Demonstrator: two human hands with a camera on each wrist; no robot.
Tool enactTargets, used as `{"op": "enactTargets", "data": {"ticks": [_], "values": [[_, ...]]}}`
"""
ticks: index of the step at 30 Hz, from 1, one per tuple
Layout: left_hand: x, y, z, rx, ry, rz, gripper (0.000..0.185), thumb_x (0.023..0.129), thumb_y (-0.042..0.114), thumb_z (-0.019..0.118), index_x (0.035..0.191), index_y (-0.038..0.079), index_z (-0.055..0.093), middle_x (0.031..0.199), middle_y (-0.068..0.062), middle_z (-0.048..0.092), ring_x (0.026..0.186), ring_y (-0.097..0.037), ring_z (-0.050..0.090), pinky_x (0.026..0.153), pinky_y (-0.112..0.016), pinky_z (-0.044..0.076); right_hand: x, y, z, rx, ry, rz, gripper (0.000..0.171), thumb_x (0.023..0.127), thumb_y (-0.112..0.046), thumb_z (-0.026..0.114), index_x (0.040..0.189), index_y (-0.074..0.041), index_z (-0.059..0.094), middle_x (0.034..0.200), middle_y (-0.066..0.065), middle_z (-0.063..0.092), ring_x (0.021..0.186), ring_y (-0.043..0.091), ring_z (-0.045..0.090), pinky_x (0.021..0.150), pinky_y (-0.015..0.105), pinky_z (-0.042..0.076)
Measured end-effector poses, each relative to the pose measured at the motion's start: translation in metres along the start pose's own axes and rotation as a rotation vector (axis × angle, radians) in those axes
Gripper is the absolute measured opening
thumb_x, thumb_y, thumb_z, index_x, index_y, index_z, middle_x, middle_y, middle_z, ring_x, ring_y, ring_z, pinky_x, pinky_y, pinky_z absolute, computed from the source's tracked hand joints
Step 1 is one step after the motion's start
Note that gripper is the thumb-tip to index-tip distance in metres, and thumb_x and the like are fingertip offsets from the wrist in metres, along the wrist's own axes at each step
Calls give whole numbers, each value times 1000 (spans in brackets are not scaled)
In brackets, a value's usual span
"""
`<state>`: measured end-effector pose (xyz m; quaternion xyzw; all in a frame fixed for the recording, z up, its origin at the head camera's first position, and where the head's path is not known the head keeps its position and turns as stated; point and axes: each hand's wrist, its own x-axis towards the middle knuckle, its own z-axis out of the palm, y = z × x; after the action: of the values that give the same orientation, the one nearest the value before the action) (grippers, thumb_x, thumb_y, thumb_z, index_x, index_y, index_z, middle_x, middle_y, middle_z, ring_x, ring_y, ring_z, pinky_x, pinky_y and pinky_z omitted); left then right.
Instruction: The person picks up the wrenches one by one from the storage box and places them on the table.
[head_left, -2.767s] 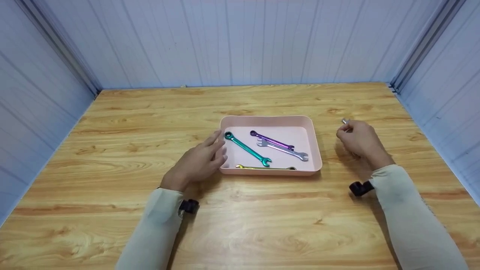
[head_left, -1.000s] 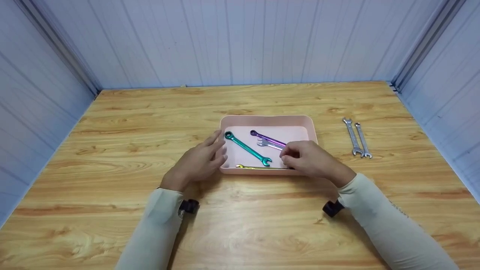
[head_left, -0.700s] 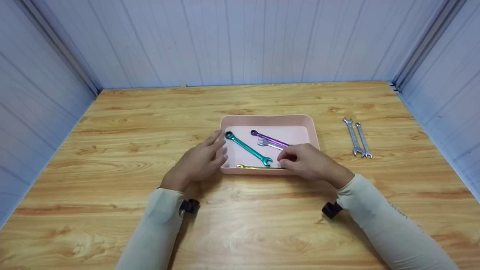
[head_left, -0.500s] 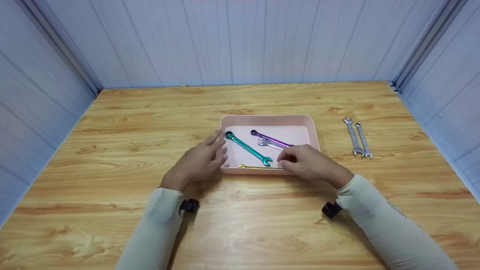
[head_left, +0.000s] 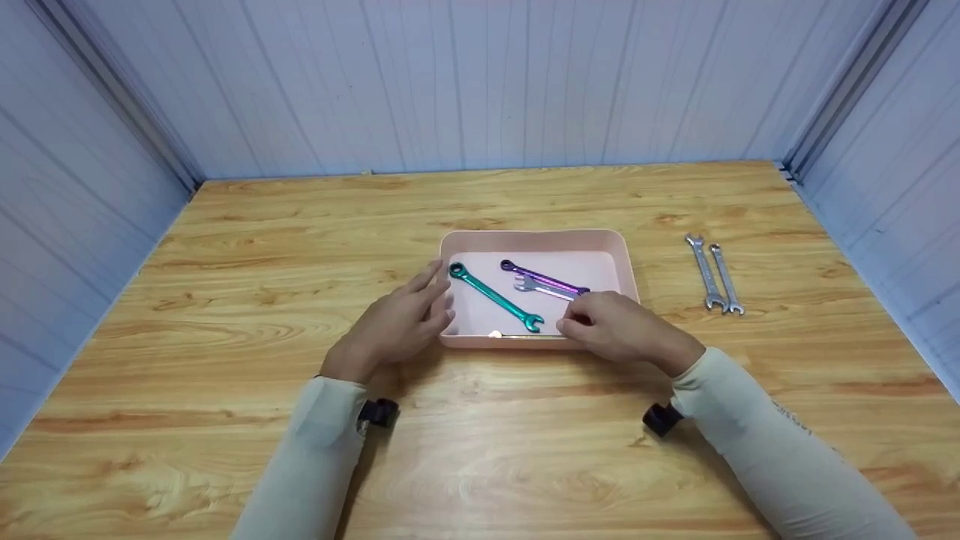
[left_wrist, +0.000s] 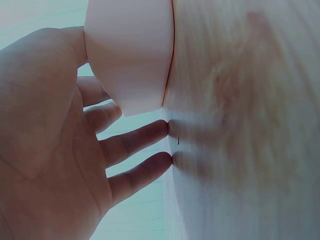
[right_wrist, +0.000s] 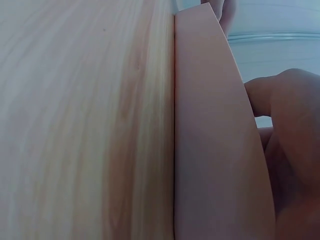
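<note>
Two silver wrenches lie side by side near the table's right edge, where your right hand was working a few seconds back; that hand has since crossed to the pink tray at the table's middle and now sits at its near right corner. There the fingers curl round one end of the yellow wrench, which lies along the tray's near wall (its far end has slid a little to the right over the last second). So, as I judge it, a third wrench is just starting out of the tray. Your left hand has not moved: fingers straight and relaxed, resting against the tray's left wall, steadying it.

Only the head view shows the tools left inside: a green wrench, a purple wrench and a small silver wrench beside it. The left wrist view adds what the head view hides, your fingertips touching the table beside the tray's rounded corner. The right wrist view shows only the tray wall and a blurred hand, not the grip.
</note>
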<state>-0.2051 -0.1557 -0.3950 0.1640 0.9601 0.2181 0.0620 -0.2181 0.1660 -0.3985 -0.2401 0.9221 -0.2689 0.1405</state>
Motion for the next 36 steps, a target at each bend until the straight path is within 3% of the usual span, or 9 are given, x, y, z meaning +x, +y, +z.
{"op": "enactTargets", "data": {"ticks": [9,16,23,30,36], "values": [[-2,-2,0,1,18,49,55,107,38,44,155,12,39,167,-1,15,145,-29,33,113,-48,34,1,2,2,-2,16,-29,25,100,-29,58,82,-15,68,73,-3,55,68,15,50,60,32,40],[-2,-3,1,-13,27,69,55,107,37,43,155,10,39,167,-3,17,144,-29,35,112,-48,36,1,4,2,22,14,-36,23,100,-28,58,82,-16,66,71,-4,52,66,15,49,59,32,39],[0,-3,1,-7,18,45,57,106,40,44,156,14,38,167,0,15,146,-27,32,113,-47,34,0,4,1,7,-11,-28,26,102,-33,56,86,-15,67,69,-3,52,64,15,49,58,33,39],[0,-1,1,-7,20,30,57,106,41,42,157,15,36,167,1,14,146,-25,31,115,-46,32,-2,4,-2,30,-67,-26,43,103,-43,53,73,-15,64,60,-7,42,54,11,43,51,29,33],[-1,-2,1,-8,21,32,57,106,41,42,157,15,34,167,2,14,146,-25,31,115,-46,32,-1,5,-2,17,-103,-51,45,103,-47,52,71,-16,61,60,-7,43,54,11,44,52,29,35]]}}
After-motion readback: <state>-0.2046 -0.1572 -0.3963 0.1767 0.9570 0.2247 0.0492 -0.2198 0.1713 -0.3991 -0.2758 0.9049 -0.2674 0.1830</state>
